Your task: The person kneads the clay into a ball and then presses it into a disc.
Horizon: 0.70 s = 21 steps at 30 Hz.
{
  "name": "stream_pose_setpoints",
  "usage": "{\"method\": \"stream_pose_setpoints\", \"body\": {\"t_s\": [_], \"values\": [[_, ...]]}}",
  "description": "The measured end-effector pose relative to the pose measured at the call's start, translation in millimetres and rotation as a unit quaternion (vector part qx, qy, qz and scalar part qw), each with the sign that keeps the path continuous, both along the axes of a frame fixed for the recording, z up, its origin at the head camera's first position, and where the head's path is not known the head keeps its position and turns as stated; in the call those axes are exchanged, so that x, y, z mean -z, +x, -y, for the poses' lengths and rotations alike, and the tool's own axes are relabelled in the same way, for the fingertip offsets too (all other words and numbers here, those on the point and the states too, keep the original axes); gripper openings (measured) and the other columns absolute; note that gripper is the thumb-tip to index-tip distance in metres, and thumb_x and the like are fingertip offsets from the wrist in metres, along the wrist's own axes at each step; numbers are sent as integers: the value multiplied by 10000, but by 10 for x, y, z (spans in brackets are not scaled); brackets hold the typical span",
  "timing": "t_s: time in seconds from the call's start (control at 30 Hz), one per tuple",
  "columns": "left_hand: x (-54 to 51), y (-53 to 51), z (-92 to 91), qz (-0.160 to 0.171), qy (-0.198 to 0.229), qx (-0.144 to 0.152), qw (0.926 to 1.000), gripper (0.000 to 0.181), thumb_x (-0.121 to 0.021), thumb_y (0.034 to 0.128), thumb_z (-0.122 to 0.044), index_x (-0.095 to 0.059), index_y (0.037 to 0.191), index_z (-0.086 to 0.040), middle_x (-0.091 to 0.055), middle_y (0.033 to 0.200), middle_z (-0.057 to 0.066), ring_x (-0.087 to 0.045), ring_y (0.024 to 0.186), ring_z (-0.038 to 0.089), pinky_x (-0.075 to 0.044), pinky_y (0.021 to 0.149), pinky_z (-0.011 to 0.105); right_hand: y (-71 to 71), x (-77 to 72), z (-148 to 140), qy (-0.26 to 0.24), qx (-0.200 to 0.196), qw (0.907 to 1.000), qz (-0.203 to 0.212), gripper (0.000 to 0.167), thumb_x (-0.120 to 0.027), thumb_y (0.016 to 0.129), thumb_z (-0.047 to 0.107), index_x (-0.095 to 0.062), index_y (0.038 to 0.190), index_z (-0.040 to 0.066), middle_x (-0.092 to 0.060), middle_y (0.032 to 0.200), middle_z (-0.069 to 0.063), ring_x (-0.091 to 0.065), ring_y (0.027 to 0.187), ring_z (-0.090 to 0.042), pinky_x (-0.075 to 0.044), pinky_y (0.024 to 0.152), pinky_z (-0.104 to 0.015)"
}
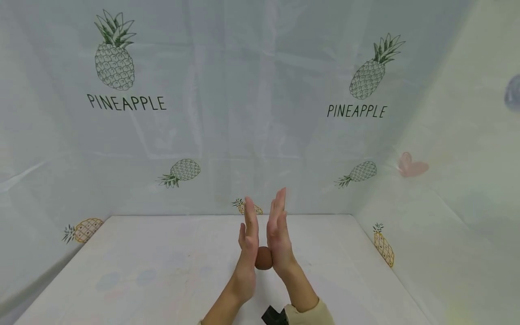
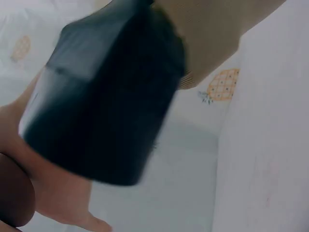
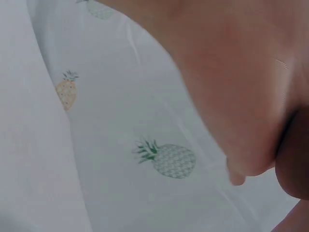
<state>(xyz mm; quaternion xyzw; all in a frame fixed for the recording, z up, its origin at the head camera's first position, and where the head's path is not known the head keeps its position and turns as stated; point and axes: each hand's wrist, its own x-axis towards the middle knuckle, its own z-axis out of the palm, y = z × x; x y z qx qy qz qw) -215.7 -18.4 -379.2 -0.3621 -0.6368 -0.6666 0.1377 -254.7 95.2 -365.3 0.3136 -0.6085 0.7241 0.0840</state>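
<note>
A smooth brown ball (image 1: 264, 258) sits between the two palms, pressed from both sides near the heels of the hands. My left hand (image 1: 249, 243) has straight fingers pointing up and away, its palm against the ball's left side. Opposite it, my right hand (image 1: 280, 239) also has its fingers straight, palm on the ball's right side. The fingertips of the two hands stand apart. In the left wrist view, part of the brown ball (image 2: 14, 193) shows at the lower left; the right wrist view has the ball (image 3: 294, 159) at its right edge.
A white-covered table (image 1: 162, 271) lies beneath the hands. Pale curtains printed with pineapples (image 1: 115, 65) stand behind it and at the sides. A black wrist device (image 1: 275, 315) sits by the right sleeve (image 1: 310, 314).
</note>
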Motion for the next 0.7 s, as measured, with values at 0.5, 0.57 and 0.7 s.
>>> {"method": "stream_pose_setpoints", "body": {"t_s": [0.5, 0.57, 0.7], "values": [[-59, -280, 423, 287, 300, -932, 9948, 677, -30, 1087, -619, 211, 1664, -360, 305, 1720, -147, 308, 1572, 95, 320, 1151, 625, 228, 22, 327, 621, -1073, 9886, 849, 632, -18, 1082, 668, 239, 1627, 478, 301, 1699, 187, 191, 1627, -216, 185, 1207, -707], [-30, -327, 443, 373, 284, -1011, 9938, 669, -37, 1090, -601, 213, 1663, -362, 306, 1712, -164, 312, 1572, 104, 317, 1149, 634, 257, -5, 323, 560, -1053, 9896, 807, 637, -14, 1083, 665, 233, 1634, 463, 275, 1711, 177, 178, 1630, -215, 181, 1208, -709], [34, -374, 415, 472, 239, -1029, 9933, 642, -41, 1105, -540, 206, 1666, -350, 289, 1712, -168, 302, 1575, 105, 304, 1152, 651, 287, -52, 296, 453, -927, 9934, 507, 629, 13, 1096, 605, 248, 1646, 409, 250, 1725, 155, 178, 1628, -213, 187, 1203, -709]]}}
